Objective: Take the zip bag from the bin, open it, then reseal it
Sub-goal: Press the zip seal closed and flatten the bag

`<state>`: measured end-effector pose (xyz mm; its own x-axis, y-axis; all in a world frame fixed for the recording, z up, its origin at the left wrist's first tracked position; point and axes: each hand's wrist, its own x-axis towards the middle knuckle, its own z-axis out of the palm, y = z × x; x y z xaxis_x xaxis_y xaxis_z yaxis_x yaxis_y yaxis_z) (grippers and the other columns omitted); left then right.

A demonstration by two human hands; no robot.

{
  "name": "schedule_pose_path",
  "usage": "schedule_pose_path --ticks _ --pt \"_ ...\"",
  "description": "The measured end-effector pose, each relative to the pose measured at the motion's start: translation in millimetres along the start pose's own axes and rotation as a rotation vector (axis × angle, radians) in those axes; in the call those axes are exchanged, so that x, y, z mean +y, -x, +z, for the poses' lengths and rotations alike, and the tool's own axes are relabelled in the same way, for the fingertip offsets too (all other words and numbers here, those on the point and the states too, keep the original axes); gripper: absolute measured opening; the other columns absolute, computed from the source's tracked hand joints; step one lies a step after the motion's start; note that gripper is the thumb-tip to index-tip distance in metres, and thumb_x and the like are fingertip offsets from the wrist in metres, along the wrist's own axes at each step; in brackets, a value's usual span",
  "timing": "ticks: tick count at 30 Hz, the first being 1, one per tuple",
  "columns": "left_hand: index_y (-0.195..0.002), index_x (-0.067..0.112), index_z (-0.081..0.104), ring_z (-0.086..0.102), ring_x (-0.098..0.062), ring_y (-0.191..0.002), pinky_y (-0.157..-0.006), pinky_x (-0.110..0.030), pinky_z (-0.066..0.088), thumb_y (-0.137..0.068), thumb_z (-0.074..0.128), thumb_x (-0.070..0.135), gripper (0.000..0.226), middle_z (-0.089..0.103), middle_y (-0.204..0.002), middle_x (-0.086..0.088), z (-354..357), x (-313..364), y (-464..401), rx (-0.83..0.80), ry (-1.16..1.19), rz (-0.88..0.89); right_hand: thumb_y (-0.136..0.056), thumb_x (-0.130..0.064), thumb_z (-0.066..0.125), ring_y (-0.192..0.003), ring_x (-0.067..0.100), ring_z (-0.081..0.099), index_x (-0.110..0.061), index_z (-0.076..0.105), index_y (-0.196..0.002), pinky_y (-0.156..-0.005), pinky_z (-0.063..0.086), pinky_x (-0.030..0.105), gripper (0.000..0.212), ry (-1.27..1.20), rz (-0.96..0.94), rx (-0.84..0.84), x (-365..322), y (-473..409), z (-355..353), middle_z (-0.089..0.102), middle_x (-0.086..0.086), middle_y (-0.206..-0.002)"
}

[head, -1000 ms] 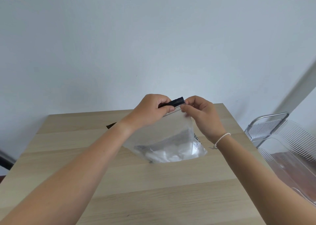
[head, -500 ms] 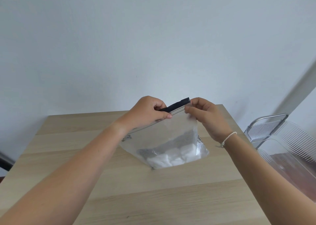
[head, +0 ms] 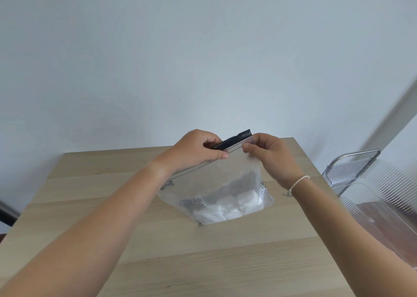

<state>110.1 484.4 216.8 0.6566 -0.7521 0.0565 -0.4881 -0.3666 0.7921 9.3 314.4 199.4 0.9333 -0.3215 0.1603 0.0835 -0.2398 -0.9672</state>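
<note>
A clear zip bag (head: pixel 216 183) with a black strip along its top edge stands on the light wooden table (head: pixel 158 251), white lumps and something dark inside at the bottom. My left hand (head: pixel 196 150) pinches the black top strip near its middle. My right hand (head: pixel 268 156) pinches the bag's right upper corner just below the strip. The top edge slopes up from lower left to upper right. Whether the seal is open or shut cannot be told.
A clear ribbed plastic bin (head: pixel 383 201) with a metal handle stands off the table's right side. A plain pale wall rises behind the table's far edge. A dark object (head: pixel 6 213) shows at the far left.
My hands have drawn apart along the top strip, the right one sliding to the corner. The bag now stands taller and more spread, with more of the black strip showing.
</note>
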Motion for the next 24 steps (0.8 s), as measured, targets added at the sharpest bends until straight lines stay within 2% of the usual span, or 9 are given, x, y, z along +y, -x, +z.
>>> schedule_pose_path --ticks 3,5,9,12,13,16,20,24 --pt "-0.073 0.025 0.071 0.052 -0.01 -0.067 -0.066 -0.025 0.038 -0.07 0.077 0.03 0.008 0.071 -0.08 -0.012 1 2 1 -0.026 0.007 -0.026 -0.083 -0.01 0.06 -0.061 0.008 0.049 -0.021 0.06 -0.065 -0.058 0.041 0.009 0.021 0.035 -0.015 0.024 -1 -1 1 0.059 -0.002 -0.065" --pt "-0.066 0.031 0.071 0.053 -0.008 -0.064 -0.065 -0.025 0.04 -0.07 0.077 0.027 0.008 0.073 -0.086 -0.011 2 3 0 -0.016 -0.006 -0.033 -0.084 -0.009 0.059 -0.062 0.01 0.047 -0.02 0.059 -0.066 -0.056 0.039 0.009 0.021 0.064 -0.027 0.028 -1 -2 3 0.057 -0.001 -0.066" --pt "-0.066 0.02 0.07 0.052 0.001 -0.05 -0.056 -0.014 0.042 -0.072 0.075 0.023 0.008 0.072 -0.065 0.015 3 1 -3 -0.008 -0.016 -0.045 -0.084 -0.009 0.059 -0.063 0.011 0.047 -0.02 0.058 -0.068 -0.057 0.04 0.008 0.02 0.025 -0.021 0.012 -1 -2 3 0.057 -0.001 -0.068" --pt "-0.065 0.025 0.071 0.054 -0.001 -0.052 -0.057 -0.016 0.043 -0.072 0.075 0.023 0.008 0.074 -0.069 0.005 4 -2 -4 0.019 -0.014 -0.047 -0.082 -0.011 0.063 -0.07 0.012 0.05 -0.019 0.062 -0.072 -0.064 0.043 0.014 0.013 -0.047 0.01 -0.049 0 0 -2 0.059 -0.001 -0.073" --pt "-0.065 0.025 0.071 0.054 -0.001 -0.053 -0.056 -0.015 0.042 -0.072 0.075 0.023 0.008 0.072 -0.067 0.007 5 -2 -4 0.025 -0.015 -0.043 -0.08 -0.012 0.065 -0.069 0.01 0.052 -0.018 0.063 -0.074 -0.065 0.044 0.014 0.009 -0.052 0.024 -0.078 1 0 -2 0.06 -0.003 -0.072" --pt "-0.069 0.014 0.071 0.048 0.0 -0.048 -0.049 -0.011 0.034 -0.072 0.075 0.024 0.011 0.061 -0.054 0.01 8 -2 -5 0.025 -0.052 -0.033 -0.077 -0.014 0.069 -0.059 -0.001 0.056 -0.018 0.064 -0.072 -0.058 0.044 0.008 0.008 -0.036 0.046 -0.106 5 2 0 0.063 -0.016 -0.057" --pt "-0.073 0.003 0.068 0.045 0.0 -0.046 -0.047 -0.011 0.033 -0.074 0.073 0.021 0.018 0.058 -0.054 0.006 7 -1 -5 0.007 -0.063 -0.023 -0.074 -0.013 0.072 -0.059 0.005 0.055 -0.02 0.066 -0.066 -0.06 0.046 0.013 0.012 -0.09 0.042 -0.081 9 1 3 0.062 -0.013 -0.058" --pt "-0.068 0.005 0.065 0.047 -0.007 -0.049 -0.052 -0.016 0.035 -0.074 0.074 0.018 0.017 0.056 -0.05 0.007 5 -1 -3 -0.035 -0.037 -0.017 -0.071 -0.009 0.072 -0.067 0.013 0.056 -0.021 0.068 -0.064 -0.061 0.046 0.02 0.014 -0.137 0.027 -0.08 8 1 6 0.065 -0.004 -0.065"
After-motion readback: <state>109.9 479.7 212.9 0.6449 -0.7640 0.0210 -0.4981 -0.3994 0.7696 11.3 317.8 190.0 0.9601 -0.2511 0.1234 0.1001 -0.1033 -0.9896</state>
